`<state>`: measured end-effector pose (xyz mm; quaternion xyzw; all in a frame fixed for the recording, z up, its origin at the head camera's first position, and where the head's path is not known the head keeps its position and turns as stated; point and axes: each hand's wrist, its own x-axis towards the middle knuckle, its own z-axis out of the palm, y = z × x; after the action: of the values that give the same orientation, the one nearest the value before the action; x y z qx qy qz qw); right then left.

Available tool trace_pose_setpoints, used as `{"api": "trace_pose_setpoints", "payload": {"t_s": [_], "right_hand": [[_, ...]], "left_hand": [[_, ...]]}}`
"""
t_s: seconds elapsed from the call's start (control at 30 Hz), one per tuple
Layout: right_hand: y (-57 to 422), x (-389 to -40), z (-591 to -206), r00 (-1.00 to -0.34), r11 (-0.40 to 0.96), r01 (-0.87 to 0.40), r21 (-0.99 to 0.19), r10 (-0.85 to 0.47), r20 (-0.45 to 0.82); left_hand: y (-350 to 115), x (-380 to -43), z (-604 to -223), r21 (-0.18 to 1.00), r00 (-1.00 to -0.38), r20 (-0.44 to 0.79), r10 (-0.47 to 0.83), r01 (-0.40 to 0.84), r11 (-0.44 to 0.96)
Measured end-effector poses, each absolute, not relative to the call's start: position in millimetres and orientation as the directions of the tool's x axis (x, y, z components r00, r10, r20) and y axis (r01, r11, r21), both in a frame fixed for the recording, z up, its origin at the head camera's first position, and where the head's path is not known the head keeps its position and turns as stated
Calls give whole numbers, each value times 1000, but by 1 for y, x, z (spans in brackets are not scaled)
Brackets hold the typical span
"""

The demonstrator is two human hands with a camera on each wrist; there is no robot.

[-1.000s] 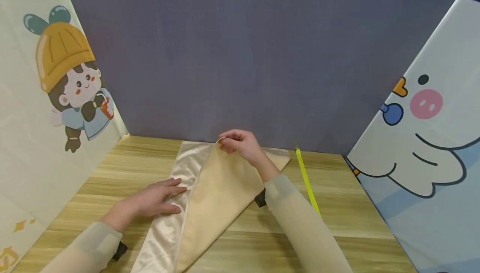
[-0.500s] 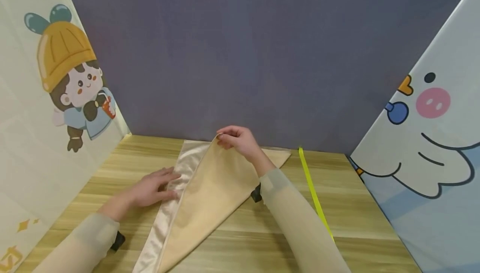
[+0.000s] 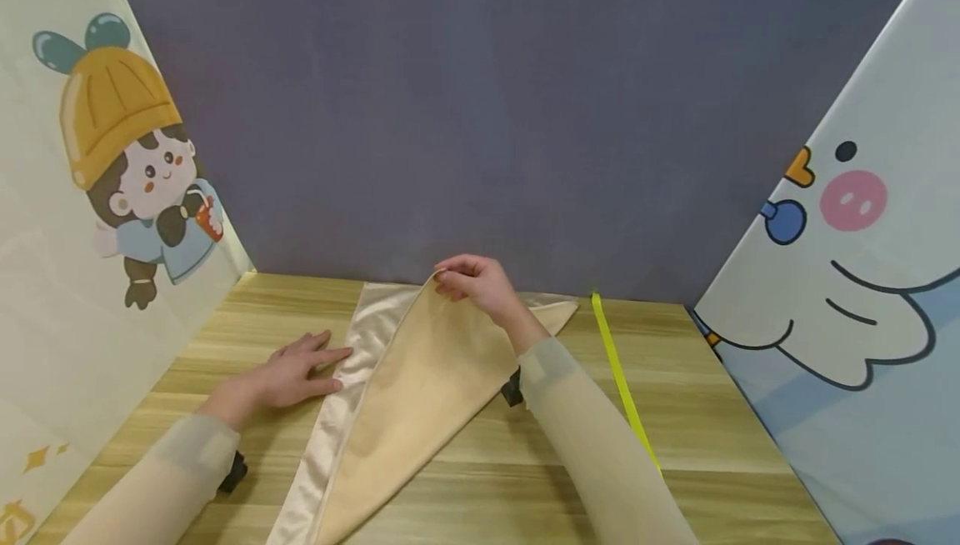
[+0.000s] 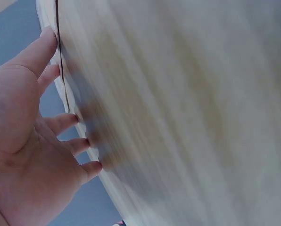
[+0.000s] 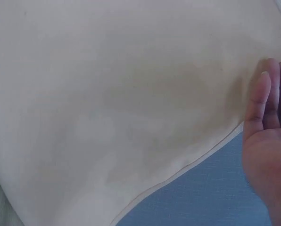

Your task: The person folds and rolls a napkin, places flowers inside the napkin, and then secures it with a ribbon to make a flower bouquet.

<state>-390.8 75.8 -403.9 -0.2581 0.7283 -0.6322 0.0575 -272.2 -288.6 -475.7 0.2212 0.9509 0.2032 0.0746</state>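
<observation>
A cloth lies on the table, folded over at a slant. Its matte cream side [image 3: 420, 387] faces up as a large triangle, and a shiny satin strip [image 3: 318, 453] shows along the left. My right hand [image 3: 483, 288] pinches the raised edge of the fold near the back wall between thumb and fingers. In the right wrist view the cream cloth [image 5: 112, 94] hangs beside that hand. My left hand [image 3: 291, 374] rests with spread, straight fingers, fingertips touching the table and the satin's left border. The left wrist view shows its extended fingers [image 4: 46, 47] at the table.
A narrow yellow strip [image 3: 618, 370] lies on the wood-grain table [image 3: 720, 412] to the right of the cloth. A dark grey-blue wall panel [image 3: 480, 112] stands behind. Cartoon-printed side panels [image 3: 45, 295] flank the table on the left and right.
My left hand has slid left from on top of the satin to its border. The fold's front part has shifted left, narrowing the satin strip. My right hand still pinches the edge.
</observation>
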Motion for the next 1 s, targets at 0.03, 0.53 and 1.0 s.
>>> {"api": "trace_pose_setpoints", "payload": {"t_s": [0.03,0.53,1.0], "right_hand": [[76,-390,-404,-859,68,-304,-950,-450,243],[66,-382,-396,-832,83,-337,-938,-493,256],[19,-398,-413,-860,157,-288,-945,-475,184]], "left_hand": [[-288,-272,-477,415,-890,-51,454,394,820],[-272,-255,-478,414,-884,-39,465,409,813],[-280,-254,-477,373,-888,-28,460,417,829]]}}
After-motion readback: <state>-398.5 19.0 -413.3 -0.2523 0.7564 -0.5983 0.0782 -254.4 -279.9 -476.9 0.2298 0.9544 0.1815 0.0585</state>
